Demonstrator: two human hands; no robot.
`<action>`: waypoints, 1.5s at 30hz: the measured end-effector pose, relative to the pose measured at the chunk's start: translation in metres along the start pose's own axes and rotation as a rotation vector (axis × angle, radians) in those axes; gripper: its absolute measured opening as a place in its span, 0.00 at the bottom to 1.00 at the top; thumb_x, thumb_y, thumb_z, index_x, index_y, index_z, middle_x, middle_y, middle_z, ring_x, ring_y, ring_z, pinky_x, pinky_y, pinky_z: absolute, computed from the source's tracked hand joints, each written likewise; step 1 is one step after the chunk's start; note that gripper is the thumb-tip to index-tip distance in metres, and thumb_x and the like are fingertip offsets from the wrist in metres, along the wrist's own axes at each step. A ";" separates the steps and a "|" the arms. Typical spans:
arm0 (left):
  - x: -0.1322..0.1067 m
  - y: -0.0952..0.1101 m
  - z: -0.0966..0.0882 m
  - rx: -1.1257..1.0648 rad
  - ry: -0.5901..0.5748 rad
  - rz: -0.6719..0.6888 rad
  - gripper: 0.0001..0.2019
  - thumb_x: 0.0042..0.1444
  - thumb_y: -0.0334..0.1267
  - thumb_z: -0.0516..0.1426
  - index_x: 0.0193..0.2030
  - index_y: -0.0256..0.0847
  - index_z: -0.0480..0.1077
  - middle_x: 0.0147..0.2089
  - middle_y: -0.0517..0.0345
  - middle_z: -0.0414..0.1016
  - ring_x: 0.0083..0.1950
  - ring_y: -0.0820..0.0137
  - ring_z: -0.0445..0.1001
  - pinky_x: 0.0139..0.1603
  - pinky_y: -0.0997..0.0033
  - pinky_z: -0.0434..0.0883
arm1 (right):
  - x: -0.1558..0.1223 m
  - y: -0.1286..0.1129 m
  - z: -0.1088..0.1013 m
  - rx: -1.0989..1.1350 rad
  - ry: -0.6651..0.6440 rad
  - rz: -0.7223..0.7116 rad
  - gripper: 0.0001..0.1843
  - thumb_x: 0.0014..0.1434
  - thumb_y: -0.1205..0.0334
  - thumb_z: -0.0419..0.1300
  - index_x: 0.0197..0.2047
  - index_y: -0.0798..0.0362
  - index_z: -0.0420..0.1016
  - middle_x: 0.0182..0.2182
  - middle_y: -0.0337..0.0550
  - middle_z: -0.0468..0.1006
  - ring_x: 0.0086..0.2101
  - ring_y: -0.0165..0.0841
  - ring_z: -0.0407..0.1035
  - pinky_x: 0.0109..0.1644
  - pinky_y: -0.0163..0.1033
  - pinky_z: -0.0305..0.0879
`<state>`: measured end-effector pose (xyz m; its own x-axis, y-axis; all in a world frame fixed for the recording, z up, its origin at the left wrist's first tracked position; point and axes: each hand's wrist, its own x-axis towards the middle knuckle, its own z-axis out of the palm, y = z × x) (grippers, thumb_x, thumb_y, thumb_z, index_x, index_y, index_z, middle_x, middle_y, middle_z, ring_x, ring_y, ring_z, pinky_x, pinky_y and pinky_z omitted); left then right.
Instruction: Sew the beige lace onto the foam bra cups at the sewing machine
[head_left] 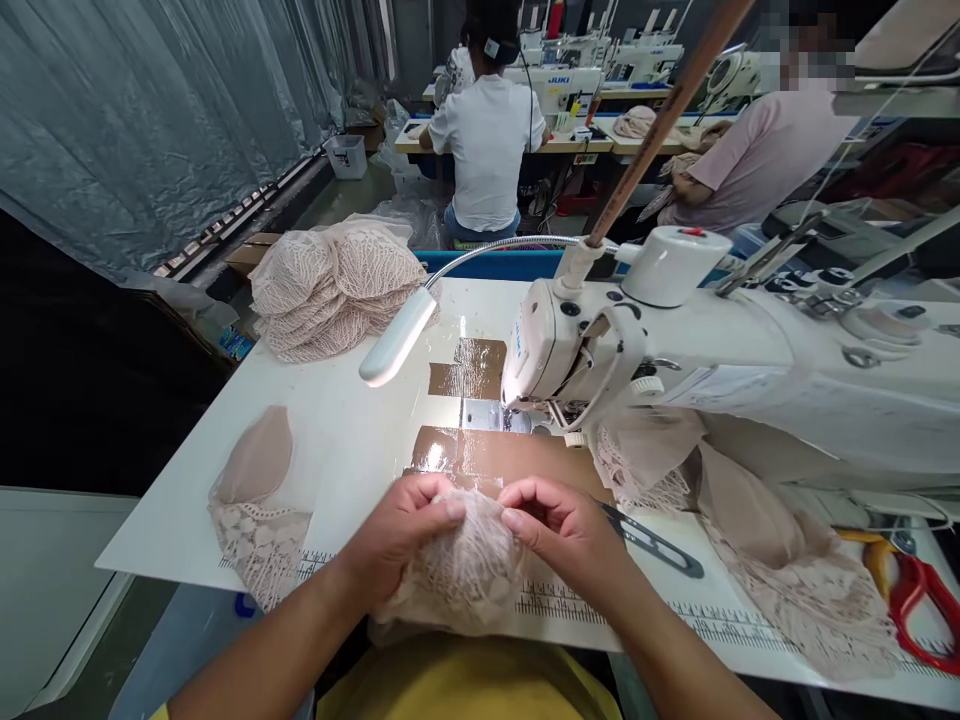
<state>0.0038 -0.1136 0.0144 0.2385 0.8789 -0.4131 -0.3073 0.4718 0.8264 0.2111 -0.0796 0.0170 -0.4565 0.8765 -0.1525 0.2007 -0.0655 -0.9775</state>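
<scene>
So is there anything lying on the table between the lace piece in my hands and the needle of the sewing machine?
Nothing visible. Both hands hold the lace piece at the table's near edge, and only bare taped table lies between it and the needle area. The thread snips sit off to the right.

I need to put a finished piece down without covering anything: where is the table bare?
Bare white table lies between the lace stack, the lamp head and the single cup. Right of the right hand it is crowded: snips, lace pieces, red scissors.
</scene>
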 end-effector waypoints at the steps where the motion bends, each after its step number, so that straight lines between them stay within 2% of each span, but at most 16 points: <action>1: -0.002 0.009 -0.007 0.049 0.072 0.048 0.17 0.50 0.46 0.63 0.26 0.37 0.63 0.24 0.62 0.66 0.24 0.75 0.64 0.25 0.77 0.61 | -0.001 0.002 -0.005 -0.003 0.044 -0.001 0.11 0.56 0.54 0.60 0.34 0.52 0.75 0.31 0.42 0.76 0.30 0.32 0.68 0.34 0.36 0.65; 3: -0.007 0.030 -0.020 0.240 0.229 0.222 0.15 0.52 0.47 0.61 0.27 0.37 0.64 0.25 0.62 0.65 0.25 0.74 0.64 0.27 0.76 0.61 | -0.004 0.006 -0.017 -0.024 0.128 -0.003 0.10 0.56 0.54 0.60 0.35 0.52 0.75 0.33 0.42 0.77 0.32 0.33 0.69 0.35 0.36 0.66; 5: -0.004 0.048 -0.027 0.560 0.406 0.451 0.13 0.55 0.44 0.58 0.27 0.38 0.65 0.24 0.63 0.61 0.26 0.75 0.60 0.27 0.76 0.58 | -0.006 0.007 -0.028 -0.080 0.180 -0.008 0.10 0.57 0.53 0.59 0.34 0.51 0.75 0.31 0.41 0.76 0.31 0.32 0.69 0.33 0.36 0.64; 7: 0.011 0.055 -0.023 0.902 0.470 0.630 0.12 0.56 0.40 0.56 0.24 0.39 0.63 0.24 0.63 0.59 0.26 0.74 0.57 0.29 0.74 0.56 | -0.005 0.005 -0.035 -0.161 0.190 -0.022 0.10 0.57 0.53 0.58 0.33 0.50 0.74 0.28 0.39 0.75 0.28 0.31 0.67 0.30 0.35 0.62; 9: 0.036 0.046 -0.009 1.121 0.356 0.720 0.12 0.55 0.37 0.55 0.22 0.40 0.60 0.24 0.60 0.59 0.29 0.70 0.58 0.33 0.70 0.58 | 0.000 0.000 -0.039 -0.275 0.171 -0.033 0.09 0.58 0.54 0.57 0.33 0.49 0.74 0.27 0.37 0.75 0.26 0.31 0.66 0.29 0.35 0.61; 11: 0.064 0.027 0.011 1.152 0.214 0.686 0.12 0.53 0.35 0.55 0.20 0.41 0.58 0.24 0.57 0.59 0.31 0.66 0.60 0.36 0.66 0.60 | 0.009 -0.004 -0.040 -0.421 0.126 -0.033 0.09 0.59 0.55 0.55 0.36 0.48 0.76 0.25 0.37 0.75 0.24 0.31 0.65 0.28 0.35 0.59; 13: 0.084 0.005 0.029 1.137 0.174 0.675 0.14 0.53 0.36 0.55 0.19 0.43 0.56 0.22 0.57 0.56 0.30 0.63 0.60 0.36 0.63 0.61 | 0.018 -0.005 -0.039 -0.565 0.105 -0.050 0.12 0.61 0.59 0.52 0.38 0.47 0.77 0.27 0.38 0.77 0.26 0.32 0.68 0.30 0.36 0.61; 15: 0.090 -0.010 0.042 1.118 0.155 0.674 0.14 0.53 0.37 0.55 0.20 0.44 0.57 0.21 0.56 0.55 0.31 0.61 0.60 0.37 0.61 0.62 | 0.026 0.001 -0.036 -0.680 0.095 -0.099 0.15 0.61 0.65 0.50 0.41 0.47 0.78 0.33 0.40 0.79 0.32 0.34 0.71 0.35 0.37 0.63; 17: 0.084 -0.013 0.048 1.112 0.135 0.674 0.13 0.54 0.38 0.56 0.20 0.44 0.59 0.22 0.55 0.57 0.32 0.60 0.61 0.39 0.60 0.61 | 0.030 0.010 -0.032 -0.792 0.067 -0.156 0.18 0.59 0.71 0.49 0.42 0.49 0.78 0.36 0.42 0.79 0.37 0.34 0.71 0.38 0.36 0.63; 21: 0.064 0.008 0.041 1.285 -0.042 0.593 0.13 0.59 0.38 0.52 0.24 0.41 0.65 0.25 0.53 0.63 0.33 0.62 0.62 0.38 0.62 0.62 | 0.030 0.025 -0.021 -1.088 0.035 -0.222 0.16 0.58 0.75 0.51 0.39 0.51 0.77 0.35 0.42 0.76 0.35 0.33 0.69 0.36 0.35 0.62; 24: 0.059 0.021 0.028 1.340 -0.187 0.519 0.13 0.63 0.36 0.48 0.31 0.38 0.71 0.32 0.49 0.71 0.35 0.64 0.67 0.37 0.65 0.65 | 0.027 0.027 -0.017 -1.248 0.039 -0.253 0.16 0.59 0.75 0.51 0.43 0.51 0.76 0.35 0.44 0.76 0.36 0.35 0.68 0.37 0.36 0.62; 28: 0.069 0.011 0.014 1.355 -0.127 0.667 0.14 0.63 0.35 0.49 0.49 0.37 0.73 0.51 0.43 0.74 0.47 0.59 0.71 0.46 0.60 0.67 | 0.027 0.025 -0.014 -1.344 0.043 -0.241 0.21 0.60 0.76 0.49 0.50 0.50 0.74 0.39 0.47 0.77 0.38 0.37 0.69 0.38 0.38 0.63; 30: 0.077 0.003 0.010 1.360 -0.100 0.747 0.16 0.64 0.34 0.49 0.54 0.39 0.72 0.55 0.44 0.72 0.48 0.58 0.71 0.47 0.58 0.67 | 0.030 0.025 -0.014 -1.364 0.053 -0.213 0.22 0.61 0.75 0.48 0.52 0.50 0.73 0.39 0.47 0.77 0.38 0.38 0.69 0.37 0.39 0.63; 34: 0.092 -0.002 0.004 1.342 -0.105 0.780 0.17 0.64 0.34 0.49 0.55 0.37 0.72 0.57 0.43 0.72 0.47 0.58 0.71 0.47 0.57 0.68 | 0.036 0.027 -0.013 -1.373 0.083 -0.175 0.23 0.61 0.75 0.48 0.54 0.50 0.73 0.42 0.49 0.77 0.32 0.36 0.68 0.33 0.39 0.61; 39: 0.105 0.003 -0.001 1.351 -0.183 0.800 0.16 0.65 0.35 0.48 0.54 0.36 0.71 0.56 0.41 0.72 0.50 0.57 0.69 0.50 0.54 0.69 | 0.042 0.027 -0.013 -1.343 0.137 -0.192 0.23 0.59 0.75 0.49 0.53 0.51 0.73 0.41 0.48 0.77 0.31 0.34 0.67 0.30 0.38 0.58; 45: 0.118 0.005 -0.007 1.499 -0.267 0.965 0.15 0.66 0.33 0.45 0.49 0.34 0.71 0.55 0.41 0.72 0.54 0.60 0.69 0.52 0.54 0.72 | 0.043 0.027 -0.012 -1.306 0.205 -0.209 0.23 0.56 0.76 0.51 0.52 0.52 0.73 0.39 0.45 0.76 0.32 0.34 0.66 0.30 0.38 0.55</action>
<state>0.0243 -0.0075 -0.0332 0.6715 0.6713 0.3136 0.5575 -0.7366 0.3830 0.2073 -0.0375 -0.0145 -0.4661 0.8768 0.1186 0.8719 0.4779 -0.1070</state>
